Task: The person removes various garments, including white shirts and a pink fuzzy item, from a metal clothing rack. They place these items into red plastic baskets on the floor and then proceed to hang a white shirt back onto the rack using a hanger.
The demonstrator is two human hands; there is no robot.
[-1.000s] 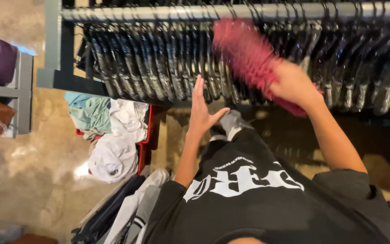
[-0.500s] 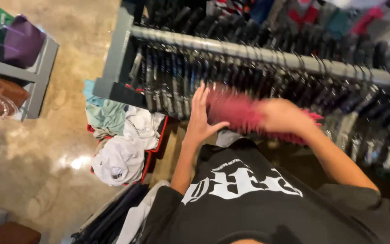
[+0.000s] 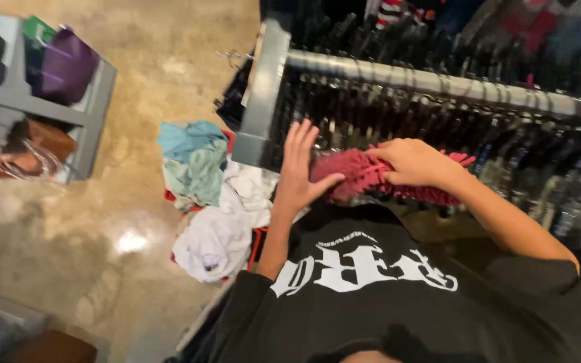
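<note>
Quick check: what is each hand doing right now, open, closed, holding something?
Left hand: open, fingers spread, thumb against the end of the red fuzzy duster.
Right hand: closed over the red fuzzy duster, holding it.

I have only one view, from the camera on my head, looking steeply down my own chest, so my black shirt (image 3: 398, 296) fills the bottom of the frame. It faces forward onto the metal clothes rail (image 3: 438, 84), which runs slanted across the top, close in front of me. My left hand (image 3: 300, 178) and right hand (image 3: 415, 161) sit mid-frame, near the lens. The floor (image 3: 136, 67) lies far below at left
</note>
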